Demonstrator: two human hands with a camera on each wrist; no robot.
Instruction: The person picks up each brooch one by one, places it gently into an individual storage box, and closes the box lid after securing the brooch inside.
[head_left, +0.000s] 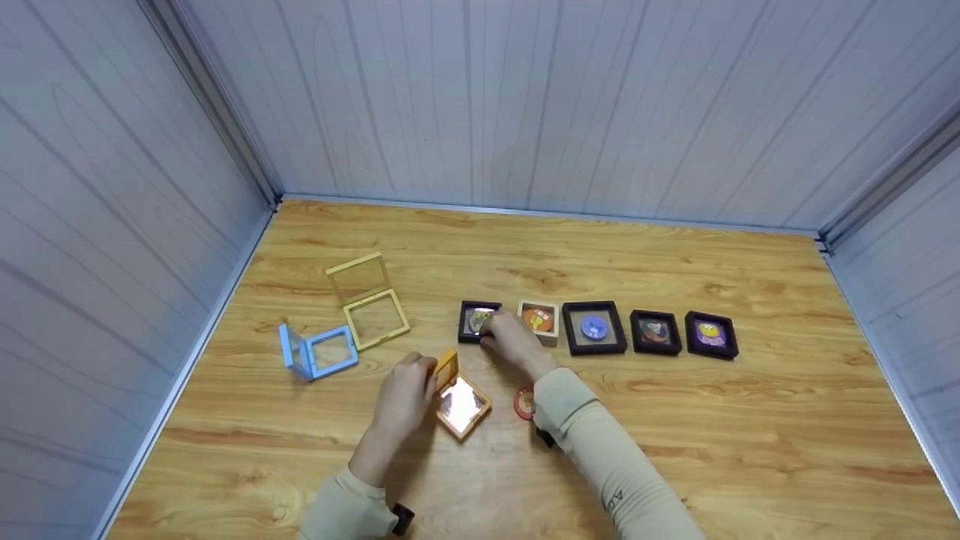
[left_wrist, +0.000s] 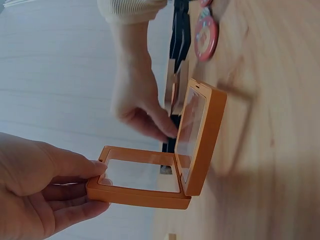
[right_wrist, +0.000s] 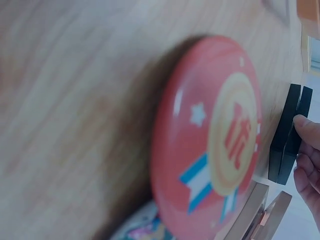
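Note:
My left hand point(head_left: 405, 394) pinches one half of an orange hinged display frame point(left_wrist: 140, 204) between thumb and fingers. The frame stands unfolded, its clear film showing. Farther off, my right hand point(head_left: 514, 341) holds the edge of a small black display frame point(head_left: 466, 330) with a round badge inside, thumb and curled fingers on it. A red round badge point(right_wrist: 232, 135) lies on the table under the right forearm, partly hidden by the sleeve in the head view. Another badge point(right_wrist: 142, 225) shows beside it in the right wrist view.
Right of the held black frame stand a beige frame point(head_left: 551, 339), a larger black frame point(head_left: 571, 341) and two small black frames, each with a badge. At left an unfolded yellow frame point(head_left: 356, 336) and blue frame point(head_left: 334, 370) lie. Panel walls point(head_left: 480, 105) bound the table.

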